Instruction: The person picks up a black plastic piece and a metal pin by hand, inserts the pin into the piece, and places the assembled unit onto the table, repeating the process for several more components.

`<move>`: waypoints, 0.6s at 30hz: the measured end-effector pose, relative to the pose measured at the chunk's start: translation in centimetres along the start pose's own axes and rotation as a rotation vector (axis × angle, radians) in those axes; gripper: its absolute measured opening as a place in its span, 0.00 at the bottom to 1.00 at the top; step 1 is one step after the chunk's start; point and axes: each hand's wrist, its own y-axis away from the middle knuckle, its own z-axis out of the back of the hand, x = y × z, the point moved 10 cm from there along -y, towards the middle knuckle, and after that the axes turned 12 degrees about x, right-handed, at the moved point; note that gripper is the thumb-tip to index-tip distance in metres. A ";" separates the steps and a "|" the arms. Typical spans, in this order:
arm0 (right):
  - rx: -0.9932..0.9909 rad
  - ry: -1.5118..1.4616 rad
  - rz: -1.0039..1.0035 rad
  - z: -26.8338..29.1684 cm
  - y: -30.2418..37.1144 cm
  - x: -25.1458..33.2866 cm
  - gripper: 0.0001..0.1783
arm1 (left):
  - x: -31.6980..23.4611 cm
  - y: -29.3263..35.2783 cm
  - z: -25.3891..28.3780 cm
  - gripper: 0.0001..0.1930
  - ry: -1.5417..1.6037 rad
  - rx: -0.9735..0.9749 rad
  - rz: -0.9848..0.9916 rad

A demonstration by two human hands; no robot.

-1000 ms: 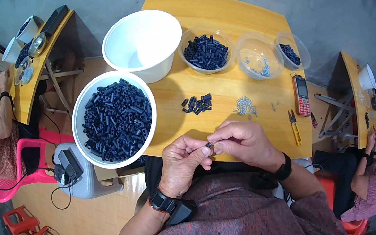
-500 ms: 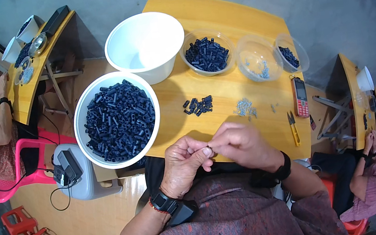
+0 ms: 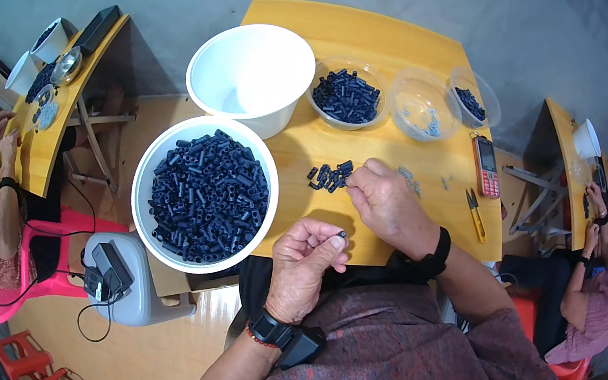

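Between the thumb and forefinger of my left hand point(image 3: 307, 261) is a small black tube point(image 3: 341, 234), its end poking out past the fingertips. My right hand point(image 3: 386, 197) is closed, its fingertips down at the right edge of a little heap of black tubes point(image 3: 328, 177) on the yellow table point(image 3: 300, 218). Whatever those fingertips pinch, if anything, is hidden. Partly behind the right hand lies a scatter of small silvery pins point(image 3: 409, 183).
A white tub point(image 3: 140, 208) full of black tubes stands left, with an empty white tub point(image 3: 269, 121) behind it. Clear plastic bowls point(image 3: 382, 90) line the far side. A red phone point(image 3: 485, 165) and yellow-handled snips point(image 3: 478, 222) lie right. Other people sit at side tables.
My right hand has parted from the left and moved out to the small heap of tubes. The left hand stays near its place, with the tube end now showing.
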 end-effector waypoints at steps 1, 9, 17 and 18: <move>0.017 -0.001 -0.019 -0.2 0.0 -0.2 0.03 | 0.0 0.0 -0.1 0.03 0.002 0.000 0.001; -0.032 -0.128 -0.001 0.7 1.7 0.5 0.04 | 0.6 0.0 0.5 0.04 0.039 -0.015 0.029; 0.091 -0.753 -0.088 -0.1 3.7 -0.4 0.04 | 0.4 0.0 0.3 0.04 -0.003 -0.018 0.017; 0.112 -0.788 -0.043 -0.2 3.7 0.2 0.05 | 0.4 0.0 0.2 0.04 -0.005 -0.017 0.019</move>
